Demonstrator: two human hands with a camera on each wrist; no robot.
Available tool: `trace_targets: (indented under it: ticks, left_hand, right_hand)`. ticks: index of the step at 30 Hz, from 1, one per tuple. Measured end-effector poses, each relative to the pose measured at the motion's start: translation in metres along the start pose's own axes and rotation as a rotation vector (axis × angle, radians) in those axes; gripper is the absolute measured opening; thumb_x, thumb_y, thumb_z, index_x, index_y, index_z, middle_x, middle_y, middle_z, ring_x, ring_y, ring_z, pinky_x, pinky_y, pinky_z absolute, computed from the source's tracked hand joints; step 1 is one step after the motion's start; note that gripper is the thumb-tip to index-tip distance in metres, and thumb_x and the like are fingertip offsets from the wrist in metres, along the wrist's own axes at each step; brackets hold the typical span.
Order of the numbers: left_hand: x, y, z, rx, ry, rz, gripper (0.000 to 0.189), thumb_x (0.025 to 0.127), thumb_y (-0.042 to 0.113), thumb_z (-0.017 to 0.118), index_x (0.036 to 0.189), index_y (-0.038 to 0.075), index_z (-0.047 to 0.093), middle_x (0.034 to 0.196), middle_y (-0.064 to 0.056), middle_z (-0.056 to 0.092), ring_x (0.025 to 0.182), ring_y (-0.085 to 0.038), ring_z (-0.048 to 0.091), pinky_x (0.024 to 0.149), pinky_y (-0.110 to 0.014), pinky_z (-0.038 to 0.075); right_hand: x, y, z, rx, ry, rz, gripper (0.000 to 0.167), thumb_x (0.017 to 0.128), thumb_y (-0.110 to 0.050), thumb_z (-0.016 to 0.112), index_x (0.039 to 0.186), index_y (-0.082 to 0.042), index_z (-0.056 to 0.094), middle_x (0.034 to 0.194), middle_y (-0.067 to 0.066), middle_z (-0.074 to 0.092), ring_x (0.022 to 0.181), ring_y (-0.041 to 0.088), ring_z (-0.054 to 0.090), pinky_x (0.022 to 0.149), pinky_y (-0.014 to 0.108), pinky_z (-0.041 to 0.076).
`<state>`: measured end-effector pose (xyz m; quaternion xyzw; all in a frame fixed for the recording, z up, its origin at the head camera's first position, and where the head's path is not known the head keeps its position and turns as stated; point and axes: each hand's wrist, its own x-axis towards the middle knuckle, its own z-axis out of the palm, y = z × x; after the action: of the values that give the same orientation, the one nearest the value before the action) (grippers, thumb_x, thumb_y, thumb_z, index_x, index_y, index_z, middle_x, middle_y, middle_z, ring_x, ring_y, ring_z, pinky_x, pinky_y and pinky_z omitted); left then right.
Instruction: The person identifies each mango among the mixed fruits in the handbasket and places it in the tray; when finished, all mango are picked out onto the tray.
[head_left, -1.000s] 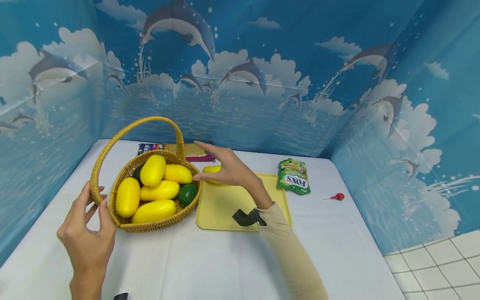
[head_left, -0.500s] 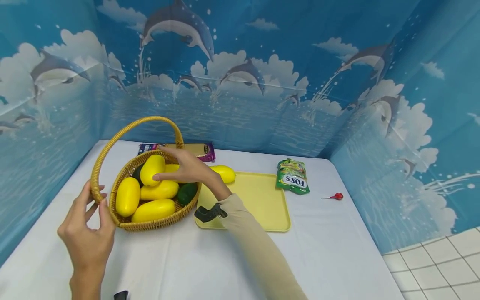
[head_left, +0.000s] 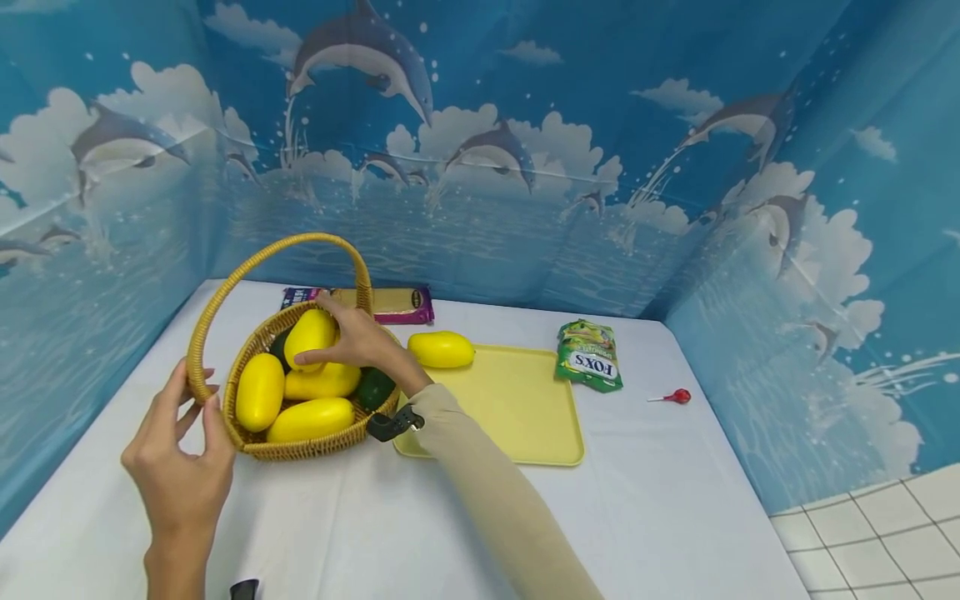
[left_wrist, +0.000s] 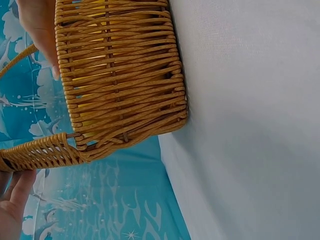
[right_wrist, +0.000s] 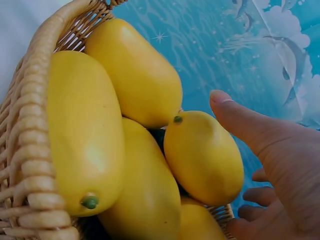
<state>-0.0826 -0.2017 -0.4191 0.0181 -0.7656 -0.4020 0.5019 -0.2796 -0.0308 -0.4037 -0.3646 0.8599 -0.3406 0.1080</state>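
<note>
A wicker basket stands on the left of the table, holding several yellow oblong fruits and dark green ones. My left hand pinches the left side of its tall handle between thumb and fingers; the left wrist view shows the fingers against the wicker. Over the basket, my right hand straddles the topmost yellow fruit, thumb on the near side. In the right wrist view that fruit has a small gap from the thumb, and the fingers are partly hidden behind it.
One yellow fruit lies at the back left of a pale yellow tray. Behind the basket is a long packet. A green FOX'S bag touches the tray's right edge, and a red lollipop lies farther right.
My right hand has moved left from above the tray's back-left fruit to the basket's top fruit, uncovering the fruit on the tray. The left hand keeps its hold on the handle.
</note>
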Motion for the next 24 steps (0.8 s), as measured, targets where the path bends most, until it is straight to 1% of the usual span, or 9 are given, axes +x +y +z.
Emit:
trace_targets:
  ticks: [2, 6, 11, 15, 18, 20, 22, 24]
  left_hand:
    - [0.000, -0.001, 0.000, -0.003, 0.002, 0.003, 0.059, 0.092, -0.017, 0.069, 0.148, 0.003, 0.065, 0.121, -0.028, 0.075, 0.115, 0.011, 0.062, 0.098, -0.006, 0.051]
    - [0.000, -0.002, 0.000, -0.019, 0.000, 0.015, 0.059, 0.092, -0.016, 0.069, 0.148, 0.003, 0.065, 0.121, -0.028, 0.075, 0.115, 0.010, 0.063, 0.097, -0.006, 0.051]
    - [0.001, -0.001, -0.001, -0.010, -0.006, 0.011, 0.059, 0.092, -0.017, 0.069, 0.148, 0.003, 0.065, 0.121, -0.027, 0.075, 0.116, 0.011, 0.063, 0.097, -0.006, 0.051]
    - [0.000, 0.001, -0.002, 0.017, -0.010, -0.005, 0.060, 0.093, -0.016, 0.069, 0.148, 0.004, 0.065, 0.122, -0.026, 0.075, 0.116, 0.012, 0.062, 0.098, -0.006, 0.051]
    - [-0.001, 0.001, -0.002, 0.030, -0.028, -0.019, 0.062, 0.094, -0.014, 0.070, 0.150, 0.009, 0.064, 0.124, -0.023, 0.075, 0.117, 0.010, 0.062, 0.098, -0.007, 0.051]
    - [-0.002, 0.000, -0.003, 0.038, -0.047, -0.024, 0.062, 0.096, -0.011, 0.069, 0.153, 0.012, 0.062, 0.127, -0.022, 0.075, 0.118, 0.008, 0.063, 0.099, -0.008, 0.051]
    - [-0.002, 0.000, -0.004, 0.060, -0.075, -0.029, 0.060, 0.099, -0.006, 0.068, 0.155, 0.014, 0.059, 0.130, -0.022, 0.074, 0.120, 0.007, 0.062, 0.100, -0.008, 0.051]
    - [-0.001, 0.000, -0.006, 0.084, -0.092, -0.036, 0.059, 0.102, -0.001, 0.067, 0.157, 0.017, 0.057, 0.132, -0.021, 0.073, 0.121, 0.009, 0.061, 0.101, -0.009, 0.051]
  right_hand:
    - [0.003, 0.001, 0.003, -0.019, -0.014, 0.001, 0.101, 0.096, -0.045, 0.082, 0.172, -0.011, 0.026, 0.175, 0.009, 0.033, 0.156, 0.023, 0.041, 0.126, 0.032, 0.041]
    - [0.006, 0.001, 0.007, -0.044, -0.038, 0.007, 0.099, 0.097, -0.044, 0.081, 0.172, -0.009, 0.027, 0.177, 0.011, 0.028, 0.161, 0.023, 0.032, 0.130, 0.033, 0.035]
    - [0.008, -0.002, 0.008, -0.053, -0.078, 0.022, 0.100, 0.098, -0.044, 0.079, 0.173, -0.009, 0.022, 0.179, 0.009, 0.023, 0.162, 0.023, 0.031, 0.129, 0.030, 0.035]
    - [0.010, -0.006, 0.008, -0.058, -0.111, 0.047, 0.100, 0.100, -0.043, 0.076, 0.173, -0.010, 0.017, 0.181, 0.012, 0.009, 0.164, 0.027, 0.024, 0.130, 0.033, 0.035]
    - [0.010, -0.008, 0.010, -0.060, -0.103, 0.081, 0.098, 0.101, -0.037, 0.075, 0.173, -0.010, 0.016, 0.181, 0.015, 0.005, 0.165, 0.028, 0.018, 0.130, 0.037, 0.035]
    - [0.010, -0.010, 0.013, -0.085, -0.088, 0.094, 0.096, 0.101, -0.035, 0.075, 0.174, -0.011, 0.016, 0.181, 0.016, 0.007, 0.165, 0.027, 0.021, 0.128, 0.036, 0.038]
    - [0.010, -0.012, 0.018, -0.118, -0.075, 0.097, 0.098, 0.102, -0.036, 0.074, 0.174, -0.012, 0.013, 0.180, 0.018, 0.008, 0.164, 0.025, 0.023, 0.125, 0.033, 0.042]
    - [0.011, -0.014, 0.023, -0.148, -0.068, 0.099, 0.101, 0.102, -0.042, 0.073, 0.175, -0.014, 0.009, 0.180, 0.020, 0.006, 0.165, 0.026, 0.021, 0.124, 0.032, 0.043]
